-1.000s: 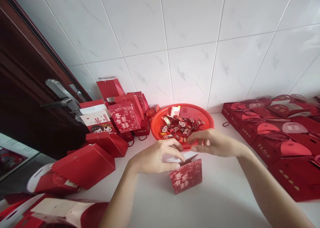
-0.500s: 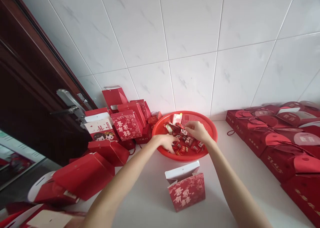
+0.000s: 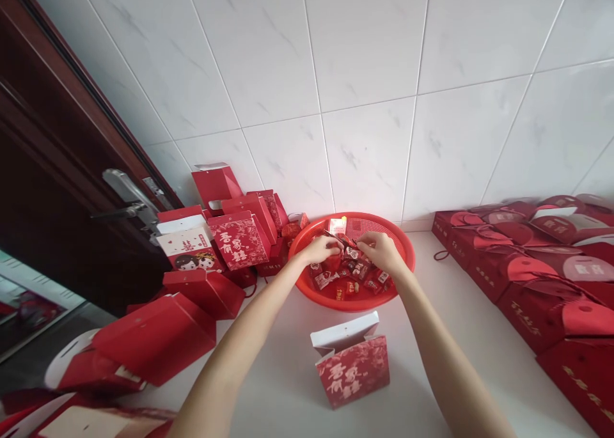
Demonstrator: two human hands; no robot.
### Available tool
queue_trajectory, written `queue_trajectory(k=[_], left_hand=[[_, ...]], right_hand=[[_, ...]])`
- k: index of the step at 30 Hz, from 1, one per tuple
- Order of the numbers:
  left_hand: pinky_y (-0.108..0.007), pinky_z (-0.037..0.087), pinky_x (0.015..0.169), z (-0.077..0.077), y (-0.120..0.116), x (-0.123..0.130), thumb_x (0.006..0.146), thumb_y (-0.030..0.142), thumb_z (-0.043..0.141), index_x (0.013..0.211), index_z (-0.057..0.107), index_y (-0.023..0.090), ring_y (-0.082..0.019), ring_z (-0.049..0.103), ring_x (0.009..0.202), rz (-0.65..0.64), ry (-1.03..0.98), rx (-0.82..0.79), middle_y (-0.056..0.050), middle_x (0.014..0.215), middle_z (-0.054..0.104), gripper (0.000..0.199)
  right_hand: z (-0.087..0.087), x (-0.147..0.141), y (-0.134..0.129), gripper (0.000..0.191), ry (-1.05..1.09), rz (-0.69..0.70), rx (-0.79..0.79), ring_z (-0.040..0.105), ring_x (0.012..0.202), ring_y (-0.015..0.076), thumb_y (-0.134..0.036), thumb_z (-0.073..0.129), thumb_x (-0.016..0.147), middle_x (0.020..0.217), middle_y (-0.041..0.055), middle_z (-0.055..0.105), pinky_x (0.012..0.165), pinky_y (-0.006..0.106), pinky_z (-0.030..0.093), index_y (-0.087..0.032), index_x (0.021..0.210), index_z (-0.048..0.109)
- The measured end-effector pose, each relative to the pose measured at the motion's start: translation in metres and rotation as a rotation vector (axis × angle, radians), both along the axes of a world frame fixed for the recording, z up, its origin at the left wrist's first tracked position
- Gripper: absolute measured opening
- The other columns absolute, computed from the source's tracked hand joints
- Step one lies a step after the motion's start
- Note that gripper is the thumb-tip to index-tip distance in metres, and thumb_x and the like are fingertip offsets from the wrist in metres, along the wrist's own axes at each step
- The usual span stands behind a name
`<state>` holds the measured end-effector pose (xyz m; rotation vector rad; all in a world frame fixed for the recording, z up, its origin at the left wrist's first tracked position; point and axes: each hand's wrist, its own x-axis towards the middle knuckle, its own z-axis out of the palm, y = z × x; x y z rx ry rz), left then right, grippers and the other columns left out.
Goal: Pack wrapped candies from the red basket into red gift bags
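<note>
Both my hands are over a red plastic basket [image 3: 407, 259] of small wrapped candies [image 3: 359, 270]. My left hand [image 3: 322, 249] is at the basket's left side, fingers curled together above the candies; whatever is in them is hidden. From the right, my right hand [image 3: 378, 249] reaches in with thumb and fingers pinched at a red wrapped candy [image 3: 352, 253]. In front of the basket, between my forearms, a red and white gift box [image 3: 354, 371] stands upright with its top open.
Several red gift boxes [image 3: 240, 240] crowd the left side, some tipped over. Rows of larger dark red boxes [image 3: 527, 310] line the right side of the white tabletop [image 3: 268, 361]. A tiled wall [image 3: 364, 150] stands behind, and a dark door with a metal handle [image 3: 127, 188] is at left.
My left hand has risen from the basket's lower left and moved toward its back, with its fingers now drawn together. My right hand stays pinched in nearly the same place.
</note>
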<state>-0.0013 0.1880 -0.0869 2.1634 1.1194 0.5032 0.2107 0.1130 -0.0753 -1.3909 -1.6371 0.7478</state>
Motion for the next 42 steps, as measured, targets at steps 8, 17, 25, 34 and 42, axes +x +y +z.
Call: queue_trajectory(k=[8, 17, 25, 34, 42], left_hand=[[-0.036, 0.050, 0.100, 0.006, -0.002, 0.004, 0.090, 0.037, 0.062, 0.111, 0.074, 0.020, -0.025, 0.066, 0.114, -0.012, -0.300, -0.150, -0.006, 0.116, 0.074, 0.029], [-0.038, 0.048, 0.105, 0.005, -0.009, 0.019, 0.091, 0.035, 0.065, 0.129, 0.065, 0.019, -0.025, 0.061, 0.125, -0.039, -0.283, -0.135, -0.011, 0.135, 0.065, 0.041], [-0.030, 0.050, 0.100, 0.023, -0.013, 0.009, 0.095, 0.032, 0.058, 0.127, 0.068, 0.020, -0.022, 0.066, 0.116, 0.009, 0.076, -0.058, -0.007, 0.131, 0.069, 0.036], [-0.034, 0.053, 0.086, 0.032, -0.027, 0.007, 0.057, 0.041, 0.088, 0.090, 0.078, 0.020, -0.033, 0.071, 0.101, 0.000, 0.780, -0.208, -0.010, 0.105, 0.078, 0.040], [-0.040, 0.052, 0.095, 0.013, -0.047, 0.052, 0.053, 0.030, 0.090, 0.089, 0.074, 0.016, -0.039, 0.068, 0.108, -0.014, 0.906, -0.201, -0.017, 0.111, 0.076, 0.042]], right_hand=[[-0.004, 0.000, 0.002, 0.008, -0.045, 0.005, -0.103, 0.070, 0.077, 0.0203, -0.022, 0.064, 0.086, 0.084, 0.0042, 0.075, 0.067, 0.027, 0.048, -0.020, 0.092, 0.068], [-0.001, -0.002, -0.003, 0.030, -0.049, 0.042, -0.119, 0.070, 0.092, 0.0223, -0.036, 0.070, 0.087, 0.104, 0.0086, 0.075, 0.073, 0.029, 0.051, -0.019, 0.112, 0.064], [-0.006, 0.000, 0.000, 0.025, -0.039, -0.050, -0.103, 0.071, 0.092, 0.0229, -0.025, 0.067, 0.085, 0.100, 0.0080, 0.074, 0.073, 0.030, 0.050, -0.019, 0.109, 0.064], [-0.008, 0.000, 0.002, 0.027, -0.007, -0.100, -0.099, 0.070, 0.093, 0.0235, -0.025, 0.067, 0.085, 0.110, 0.0106, 0.073, 0.074, 0.031, 0.052, -0.019, 0.111, 0.066], [-0.012, 0.001, 0.006, 0.030, 0.032, -0.116, -0.102, 0.071, 0.086, 0.0222, -0.027, 0.065, 0.084, 0.109, 0.0095, 0.073, 0.068, 0.029, 0.052, -0.020, 0.113, 0.065]])
